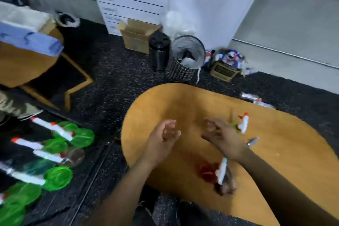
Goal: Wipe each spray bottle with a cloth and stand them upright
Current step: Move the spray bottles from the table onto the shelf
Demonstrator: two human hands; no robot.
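Nearest, a red spray bottle (218,172) is sitting on the wooden surface (183,102), with a green bottle (242,123) further right. Both the left hand (163,137) and right hand (222,135) are hovering between them, fingers loosely curled, holding nothing. No cloth is showing. Judging so, one bottle is between steps; more green bottles (58,176) are lying on the floor to the left, waiting to be fetched.

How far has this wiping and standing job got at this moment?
Looks done: two spray bottles stand on the table, a green one and a red one; whether they were wiped can't be told. In hand: nothing; left hand and right hand are both empty, no cloth identifiable. Left: the green bottles on the floor.
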